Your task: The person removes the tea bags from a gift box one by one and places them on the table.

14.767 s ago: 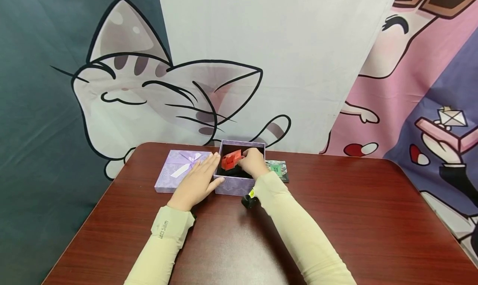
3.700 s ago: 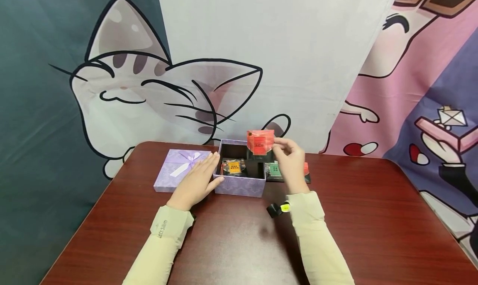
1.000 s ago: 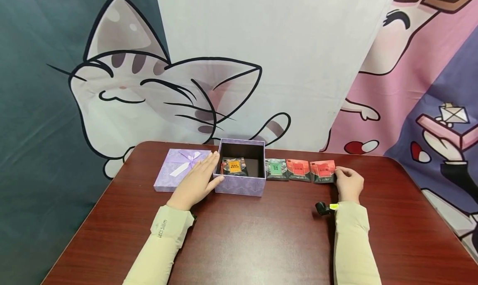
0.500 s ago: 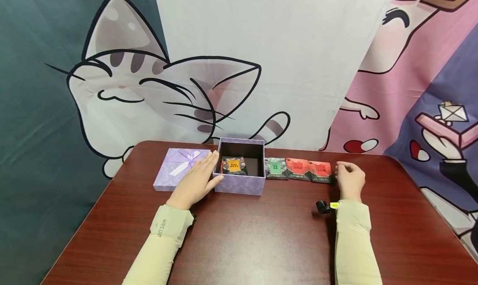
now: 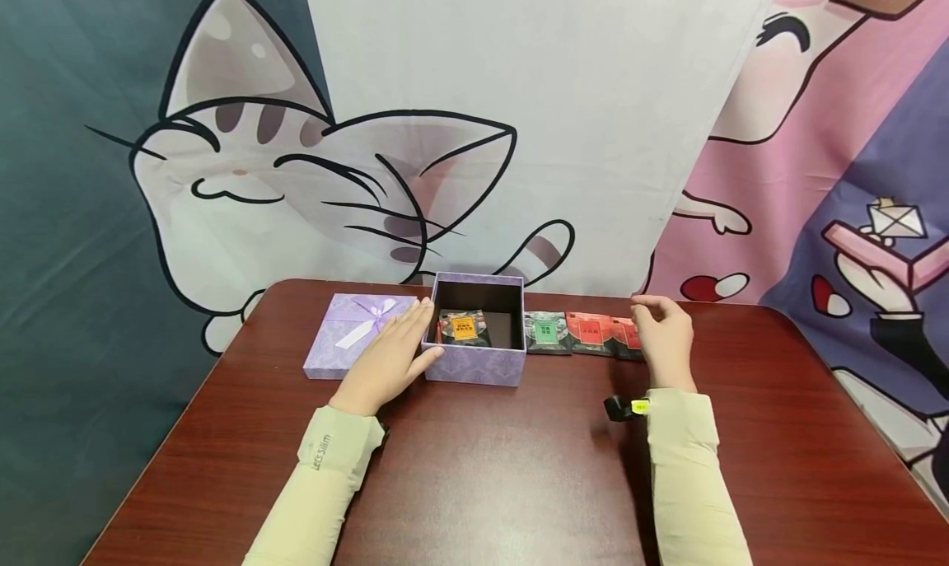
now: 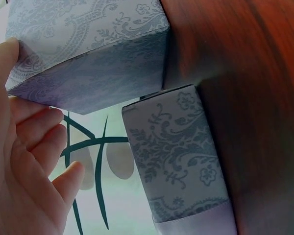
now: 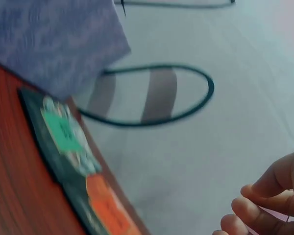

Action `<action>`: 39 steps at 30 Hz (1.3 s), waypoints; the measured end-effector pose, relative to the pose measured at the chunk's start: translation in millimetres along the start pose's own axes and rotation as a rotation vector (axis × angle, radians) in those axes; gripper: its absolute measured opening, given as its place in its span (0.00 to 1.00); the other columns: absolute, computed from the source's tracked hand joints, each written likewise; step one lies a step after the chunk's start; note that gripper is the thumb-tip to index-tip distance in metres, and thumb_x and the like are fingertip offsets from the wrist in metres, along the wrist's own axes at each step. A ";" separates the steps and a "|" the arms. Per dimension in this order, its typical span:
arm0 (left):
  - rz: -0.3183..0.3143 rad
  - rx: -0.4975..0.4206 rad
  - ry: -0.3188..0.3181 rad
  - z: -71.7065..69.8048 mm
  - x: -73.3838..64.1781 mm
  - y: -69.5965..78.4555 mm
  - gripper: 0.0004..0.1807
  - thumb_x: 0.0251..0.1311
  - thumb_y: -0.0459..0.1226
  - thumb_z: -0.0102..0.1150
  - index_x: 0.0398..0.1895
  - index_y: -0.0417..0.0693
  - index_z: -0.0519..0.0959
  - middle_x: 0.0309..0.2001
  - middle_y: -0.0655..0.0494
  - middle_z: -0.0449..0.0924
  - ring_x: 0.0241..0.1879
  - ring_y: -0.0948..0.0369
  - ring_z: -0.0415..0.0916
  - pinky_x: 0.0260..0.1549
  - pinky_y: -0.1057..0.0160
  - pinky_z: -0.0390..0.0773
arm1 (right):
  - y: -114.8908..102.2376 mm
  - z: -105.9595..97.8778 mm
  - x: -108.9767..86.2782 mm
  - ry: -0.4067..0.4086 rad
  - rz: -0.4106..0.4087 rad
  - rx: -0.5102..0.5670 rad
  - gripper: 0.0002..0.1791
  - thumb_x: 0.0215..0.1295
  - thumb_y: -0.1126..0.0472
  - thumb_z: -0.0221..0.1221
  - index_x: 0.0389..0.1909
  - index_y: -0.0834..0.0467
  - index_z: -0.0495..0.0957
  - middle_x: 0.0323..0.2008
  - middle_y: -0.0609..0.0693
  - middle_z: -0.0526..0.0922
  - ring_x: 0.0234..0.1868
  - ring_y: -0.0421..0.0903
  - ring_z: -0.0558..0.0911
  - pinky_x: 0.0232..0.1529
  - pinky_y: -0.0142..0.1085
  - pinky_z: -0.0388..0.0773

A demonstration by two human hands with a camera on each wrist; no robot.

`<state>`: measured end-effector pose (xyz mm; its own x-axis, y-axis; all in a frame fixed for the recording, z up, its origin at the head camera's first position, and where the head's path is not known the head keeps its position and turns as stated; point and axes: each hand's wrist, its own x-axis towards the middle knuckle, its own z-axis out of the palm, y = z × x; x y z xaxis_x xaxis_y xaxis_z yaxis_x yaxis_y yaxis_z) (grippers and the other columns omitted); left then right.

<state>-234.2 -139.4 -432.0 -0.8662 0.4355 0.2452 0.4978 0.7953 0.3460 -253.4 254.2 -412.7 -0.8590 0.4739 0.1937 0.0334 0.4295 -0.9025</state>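
Note:
My left hand [image 5: 389, 364] lies with straight fingers along the left side of an open purple patterned box [image 5: 474, 368], its thumb at the front corner. The left wrist view shows the thumb against one face of the box [image 6: 103, 58]. Inside the box sits a dark sachet with an orange-yellow label [image 5: 464, 329]. My right hand [image 5: 665, 343] holds nothing; its fingers are loosely bent over the end of a sachet row. That row runs from a green-labelled sachet [image 5: 546, 333] to a red sachet [image 5: 590, 334] and another red sachet [image 5: 625, 335], partly hidden by the hand.
The purple lid [image 5: 356, 335] with its ribbon bow lies left of the box, close to my left hand. The brown table [image 5: 489, 467] ends just behind the box, against a cartoon cloth backdrop [image 5: 578, 121].
Red sachets have come out of the box and now lie right of the green one. Over the last second the right hand let go of the end sachet and moved left. The left hand stays put.

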 end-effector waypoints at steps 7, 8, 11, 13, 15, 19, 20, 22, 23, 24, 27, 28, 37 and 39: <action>-0.001 0.006 0.002 -0.6 -0.5 1.1 0.40 0.75 0.53 0.51 0.79 0.38 0.56 0.79 0.45 0.53 0.78 0.48 0.51 0.74 0.44 0.54 | -21.9 18.1 -17.3 -0.131 -0.076 0.033 0.13 0.73 0.62 0.57 0.51 0.64 0.84 0.46 0.64 0.85 0.36 0.37 0.83 0.34 0.20 0.77; -0.003 0.006 0.001 -0.6 -0.5 1.1 0.40 0.75 0.53 0.51 0.79 0.38 0.56 0.79 0.45 0.53 0.78 0.48 0.51 0.74 0.44 0.54 | -25.0 21.1 -19.8 -0.148 -0.090 0.035 0.13 0.73 0.62 0.57 0.51 0.64 0.84 0.46 0.64 0.85 0.38 0.41 0.84 0.34 0.21 0.77; -0.007 0.007 -0.001 -1.3 -0.4 1.3 0.40 0.75 0.54 0.51 0.79 0.38 0.55 0.79 0.46 0.53 0.78 0.48 0.51 0.75 0.44 0.54 | -34.0 30.3 -28.0 -0.198 -0.128 0.060 0.13 0.73 0.62 0.57 0.50 0.64 0.84 0.46 0.62 0.85 0.40 0.42 0.84 0.38 0.23 0.79; -0.007 0.009 0.000 -1.7 -0.4 1.0 0.40 0.75 0.54 0.51 0.79 0.38 0.55 0.79 0.46 0.52 0.78 0.48 0.50 0.75 0.44 0.54 | -38.6 36.1 -33.3 -0.224 -0.155 0.074 0.12 0.73 0.64 0.56 0.49 0.63 0.84 0.45 0.61 0.85 0.39 0.40 0.84 0.38 0.24 0.80; -0.006 0.013 0.001 -1.9 -0.6 0.8 0.41 0.75 0.54 0.51 0.79 0.38 0.55 0.79 0.46 0.52 0.78 0.48 0.50 0.75 0.44 0.53 | -42.7 41.9 -39.3 -0.246 -0.182 0.102 0.12 0.72 0.66 0.55 0.48 0.64 0.84 0.44 0.61 0.85 0.38 0.42 0.84 0.38 0.25 0.80; -0.006 0.016 0.008 -1.1 -1.6 0.3 0.40 0.74 0.54 0.51 0.79 0.38 0.56 0.79 0.46 0.53 0.78 0.49 0.50 0.75 0.44 0.54 | -50.8 53.3 -51.9 -0.278 -0.247 0.123 0.11 0.70 0.68 0.55 0.47 0.63 0.85 0.41 0.62 0.85 0.38 0.49 0.85 0.33 0.25 0.78; -0.005 0.016 0.010 -0.9 -1.8 0.4 0.40 0.75 0.54 0.51 0.79 0.38 0.56 0.79 0.46 0.53 0.78 0.49 0.50 0.75 0.44 0.54 | -52.7 56.3 -54.9 -0.290 -0.261 0.138 0.12 0.69 0.69 0.56 0.47 0.63 0.85 0.40 0.62 0.85 0.37 0.50 0.85 0.33 0.25 0.78; -0.002 0.018 0.012 -0.3 -1.7 0.6 0.40 0.75 0.53 0.51 0.79 0.38 0.57 0.79 0.46 0.54 0.78 0.50 0.50 0.74 0.44 0.54 | -56.7 62.0 -59.8 -0.308 -0.295 0.152 0.11 0.69 0.68 0.57 0.46 0.63 0.85 0.41 0.61 0.86 0.36 0.46 0.86 0.34 0.26 0.78; 0.001 0.021 0.013 0.1 -1.5 0.7 0.40 0.75 0.53 0.51 0.79 0.38 0.57 0.79 0.45 0.54 0.78 0.50 0.50 0.74 0.44 0.54 | -58.9 64.7 -61.9 -0.315 -0.312 0.159 0.10 0.69 0.69 0.57 0.46 0.63 0.85 0.41 0.60 0.86 0.36 0.44 0.85 0.35 0.26 0.79; 0.003 0.022 0.014 0.4 -1.3 0.8 0.40 0.75 0.54 0.51 0.79 0.38 0.57 0.79 0.45 0.54 0.78 0.50 0.50 0.74 0.44 0.54 | -61.1 67.3 -63.5 -0.322 -0.327 0.168 0.10 0.69 0.69 0.57 0.46 0.64 0.85 0.41 0.60 0.87 0.35 0.44 0.85 0.36 0.26 0.80; 0.013 0.025 0.017 1.5 -0.4 1.0 0.39 0.75 0.54 0.50 0.79 0.38 0.57 0.79 0.45 0.54 0.78 0.49 0.51 0.74 0.43 0.55 | -67.7 74.4 -67.1 -0.345 -0.340 0.204 0.09 0.70 0.70 0.57 0.44 0.65 0.85 0.40 0.60 0.87 0.36 0.46 0.86 0.39 0.31 0.84; 0.014 0.026 0.017 1.6 -0.2 1.1 0.39 0.75 0.54 0.50 0.79 0.38 0.57 0.79 0.45 0.54 0.78 0.49 0.51 0.74 0.43 0.55 | -70.3 76.8 -67.7 -0.352 -0.339 0.215 0.09 0.70 0.70 0.57 0.44 0.65 0.85 0.40 0.60 0.87 0.36 0.47 0.87 0.40 0.34 0.85; 0.014 0.034 0.026 1.4 -0.6 -0.1 0.39 0.75 0.54 0.50 0.79 0.39 0.57 0.79 0.45 0.55 0.78 0.50 0.51 0.74 0.43 0.55 | -89.8 102.5 -61.8 -0.462 -0.309 0.128 0.09 0.70 0.67 0.57 0.46 0.64 0.84 0.38 0.59 0.87 0.38 0.55 0.88 0.43 0.43 0.87; 0.013 0.033 0.024 1.8 -1.0 -0.1 0.39 0.75 0.54 0.50 0.79 0.39 0.57 0.79 0.45 0.54 0.78 0.50 0.51 0.74 0.43 0.55 | -90.2 109.1 -58.8 -0.480 -0.312 0.063 0.10 0.69 0.66 0.58 0.47 0.63 0.84 0.38 0.57 0.87 0.38 0.53 0.88 0.42 0.40 0.86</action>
<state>-233.4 -139.2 -433.9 -0.8583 0.4356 0.2713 0.5066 0.8035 0.3126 -261.7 103.7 -384.7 -0.9594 -0.0759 0.2716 -0.2767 0.4393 -0.8547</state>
